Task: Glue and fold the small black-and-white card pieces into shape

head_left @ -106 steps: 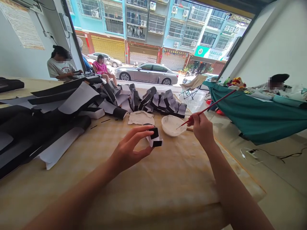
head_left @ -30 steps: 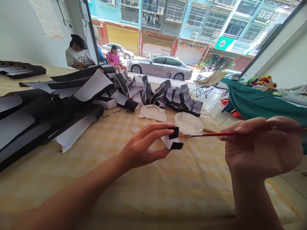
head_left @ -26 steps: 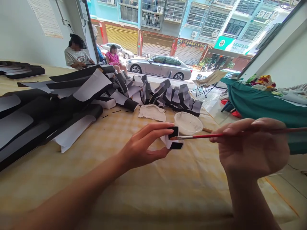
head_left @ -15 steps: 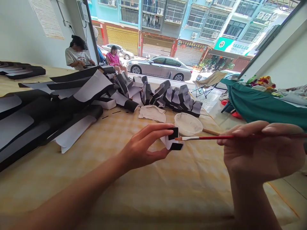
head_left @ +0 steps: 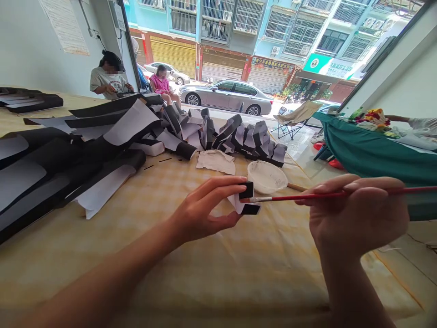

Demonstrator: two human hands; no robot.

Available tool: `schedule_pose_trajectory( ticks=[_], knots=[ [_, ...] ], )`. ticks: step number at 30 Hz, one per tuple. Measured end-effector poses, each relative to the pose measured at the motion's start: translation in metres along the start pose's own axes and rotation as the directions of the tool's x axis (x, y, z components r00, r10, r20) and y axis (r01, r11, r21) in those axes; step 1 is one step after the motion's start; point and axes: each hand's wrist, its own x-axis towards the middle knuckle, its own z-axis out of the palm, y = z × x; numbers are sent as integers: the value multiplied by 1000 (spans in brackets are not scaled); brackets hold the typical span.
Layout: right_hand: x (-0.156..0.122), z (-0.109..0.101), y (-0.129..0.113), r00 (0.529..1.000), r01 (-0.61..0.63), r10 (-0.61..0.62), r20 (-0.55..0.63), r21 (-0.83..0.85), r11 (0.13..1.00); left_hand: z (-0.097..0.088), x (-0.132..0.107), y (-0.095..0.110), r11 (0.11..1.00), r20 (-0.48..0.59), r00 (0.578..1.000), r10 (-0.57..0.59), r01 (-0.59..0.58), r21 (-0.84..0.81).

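Note:
My left hand (head_left: 201,207) pinches a small folded black-and-white paper piece (head_left: 251,209) between thumb and fingers, above the table. Its two black flaps face right, one over the other, with white inside. My right hand (head_left: 355,218) is closed round a thin red-handled paintbrush (head_left: 287,197). The brush's tip lies level with the gap between the flaps; whether it touches the paper I cannot tell. Just behind the paper piece sits a round white dish (head_left: 268,176) with pale contents. A wooden stick (head_left: 296,187) lies at its right side.
A crumpled white cloth (head_left: 215,162) lies left of the dish. Long black-and-white sheets (head_left: 37,175) are heaped at left, and several folded pieces (head_left: 239,136) line the back. Another person (head_left: 109,77) sits at the far left. A green-covered table (head_left: 362,143) stands at right.
My right hand has moved left, bringing the brush tip further in between the flaps. My left hand and the paper piece have hardly moved. An arm now shows at the green-covered table.

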Motion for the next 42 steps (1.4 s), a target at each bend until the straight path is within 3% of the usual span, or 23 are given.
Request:
schedule_pose_trajectory(
  ticks=[8, 14, 20, 25, 32, 37, 42],
  knots=[
    [7, -7, 0, 996, 37, -39, -74, -37, 999, 0, -1, 0, 1000, -2, 1000, -9, 9, 10],
    [1, -3, -2, 1000, -16, 17, 23, -38, 999, 0, 0, 0, 1000, -12, 1000, 5, -5, 10],
    [7, -8, 2, 994, 94, -95, -51, -23, 995, 0, 1, 1, 1000, -13, 1000, 9, -8, 8],
    [1, -5, -1, 999, 5, -5, 42, -3, 1000, 0, 0, 1, 1000, -15, 1000, 8, -8, 12],
    [7, -8, -2, 999, 30, -30, -36, -8, 1000, 1, -1, 0, 1000, -6, 1000, 0, 0, 10],
    [1, -4, -4, 996, -68, 68, 63, -4, 998, 1, -1, 0, 1000, -7, 1000, -3, 3, 17],
    [4, -6, -2, 999, -15, 15, -30, -9, 1000, 0, -1, 0, 1000, -10, 1000, -15, 15, 21]
  ],
)
